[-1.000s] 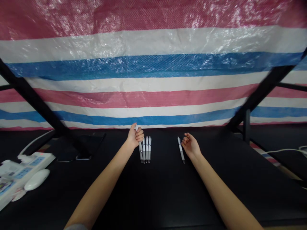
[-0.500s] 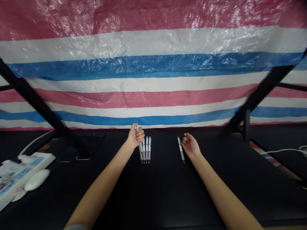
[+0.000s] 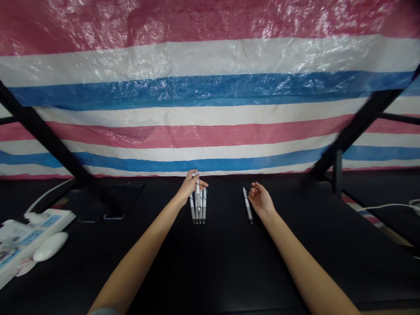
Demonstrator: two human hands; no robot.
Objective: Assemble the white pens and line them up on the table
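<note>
My left hand [image 3: 190,185] is closed on a white and grey pen [image 3: 197,194], pinched near its upper end, with the other fingers partly stretched out to the right. That pen hangs over a row of several like pens [image 3: 204,210], which lie side by side on the black tabletop; the hand and the held pen hide parts of them. Farther right, a single pen [image 3: 248,208] lies at a slight tilt. Just beside it rests my right hand [image 3: 260,199], its fingers loosely curled and apart, with nothing seen in it.
A white power strip [image 3: 39,232] with plugs and a white rounded object [image 3: 50,246] sit at the left. Dark flat phone-like objects [image 3: 114,215] lie near a black slanted bar [image 3: 55,140]. A striped plastic sheet [image 3: 210,96] hangs behind the black table [image 3: 210,271].
My left hand has shifted slightly right, its fingers loosening from a fist into a pinch, and the held pen has swung over the row. The right hand has stayed put.
</note>
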